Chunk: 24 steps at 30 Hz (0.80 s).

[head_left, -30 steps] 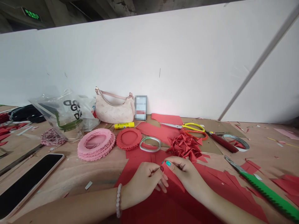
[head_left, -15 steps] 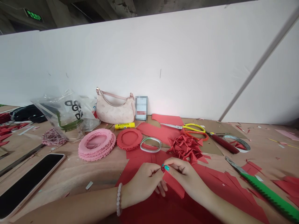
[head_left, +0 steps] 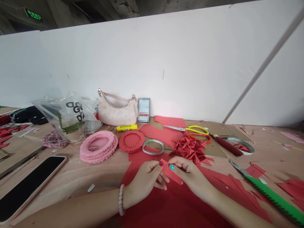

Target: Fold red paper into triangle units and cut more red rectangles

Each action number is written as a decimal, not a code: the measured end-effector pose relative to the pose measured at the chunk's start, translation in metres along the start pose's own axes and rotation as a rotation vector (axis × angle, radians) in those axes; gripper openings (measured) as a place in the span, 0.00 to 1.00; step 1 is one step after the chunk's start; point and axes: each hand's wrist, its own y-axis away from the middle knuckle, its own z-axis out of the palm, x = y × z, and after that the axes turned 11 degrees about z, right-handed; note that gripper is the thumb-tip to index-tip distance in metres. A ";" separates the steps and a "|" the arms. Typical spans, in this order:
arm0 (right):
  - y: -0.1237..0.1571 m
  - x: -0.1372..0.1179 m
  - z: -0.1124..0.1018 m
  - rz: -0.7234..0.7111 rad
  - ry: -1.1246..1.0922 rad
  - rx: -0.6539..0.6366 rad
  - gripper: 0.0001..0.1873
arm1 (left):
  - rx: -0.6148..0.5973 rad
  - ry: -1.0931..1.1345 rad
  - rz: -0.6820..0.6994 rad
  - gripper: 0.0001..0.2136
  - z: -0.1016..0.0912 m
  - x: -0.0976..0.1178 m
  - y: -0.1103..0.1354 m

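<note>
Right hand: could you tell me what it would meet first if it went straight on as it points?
Probably the left hand, whose fingers grip the same red paper piece just ahead of the right hand.

A paper-craft workshop is indicated: a wooden bench (head_left: 78,177) is strewn with a red paper sheet (head_left: 171,205), red offcuts (head_left: 228,183), stacked pink paper rings (head_left: 98,146) and folded red paper pieces (head_left: 188,148). Scissors (head_left: 190,129), a glue stick (head_left: 126,128) and a tape roll (head_left: 153,146) are laid alongside. A white partition (head_left: 166,63) and a green exit sign (head_left: 34,15) under bare concrete are seen behind.
</note>
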 end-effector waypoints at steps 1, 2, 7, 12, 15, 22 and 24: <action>0.000 -0.001 0.000 -0.013 -0.008 -0.016 0.12 | -0.005 0.005 0.005 0.17 0.000 -0.001 0.000; 0.000 -0.001 0.000 -0.016 -0.018 -0.030 0.13 | -0.008 0.007 0.011 0.17 0.000 -0.001 0.000; 0.001 -0.004 -0.003 0.066 -0.095 0.028 0.14 | 0.028 0.026 0.022 0.18 0.000 -0.001 -0.001; 0.001 -0.004 -0.005 0.093 -0.150 0.033 0.15 | 0.061 0.045 0.009 0.18 0.000 0.002 -0.002; 0.000 -0.003 -0.004 0.108 -0.124 0.045 0.17 | 0.079 0.056 0.007 0.18 0.000 0.002 -0.001; -0.006 0.005 -0.007 0.070 -0.054 0.054 0.23 | 0.134 0.156 0.005 0.17 -0.002 -0.001 -0.001; -0.007 0.006 -0.008 0.045 -0.023 0.071 0.23 | 0.144 0.179 0.004 0.17 -0.002 -0.001 -0.002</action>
